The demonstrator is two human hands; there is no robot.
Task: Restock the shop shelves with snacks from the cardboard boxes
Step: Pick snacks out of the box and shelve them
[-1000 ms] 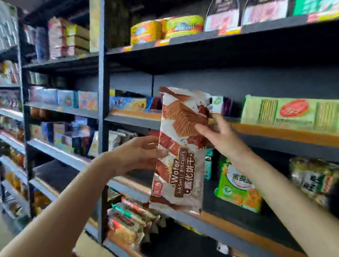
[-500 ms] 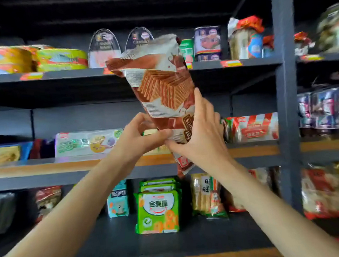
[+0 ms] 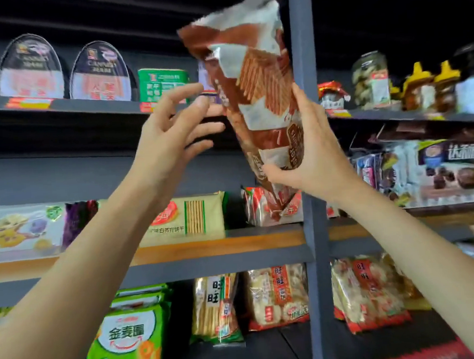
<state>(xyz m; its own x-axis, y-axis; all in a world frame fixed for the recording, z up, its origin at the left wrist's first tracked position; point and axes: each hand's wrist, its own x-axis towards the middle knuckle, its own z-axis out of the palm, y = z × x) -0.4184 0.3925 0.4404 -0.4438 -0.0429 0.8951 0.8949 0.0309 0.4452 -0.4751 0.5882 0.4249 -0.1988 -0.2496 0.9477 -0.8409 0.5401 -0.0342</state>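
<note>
A brown and white wafer biscuit pack (image 3: 253, 74) stands upright in the air in front of the dark shelving, level with the upper shelf (image 3: 90, 108). My right hand (image 3: 309, 151) grips its lower half, thumb curled round the front. My left hand (image 3: 176, 133) hovers just left of the pack with fingers spread, off the wrapper. The pack's bottom end hangs in front of a red and white snack pack (image 3: 263, 205) on the middle shelf (image 3: 221, 247). No cardboard box is in view.
A grey upright post (image 3: 315, 230) stands right behind the pack. Tins and jars line the upper shelf, biscuit packs (image 3: 187, 213) the middle one, green bags (image 3: 129, 335) and rice cracker bags (image 3: 277, 294) the lower one.
The view has swung right and the pack has risen. My left hand has let go of the pack and opened; my right hand alone holds it now.
</note>
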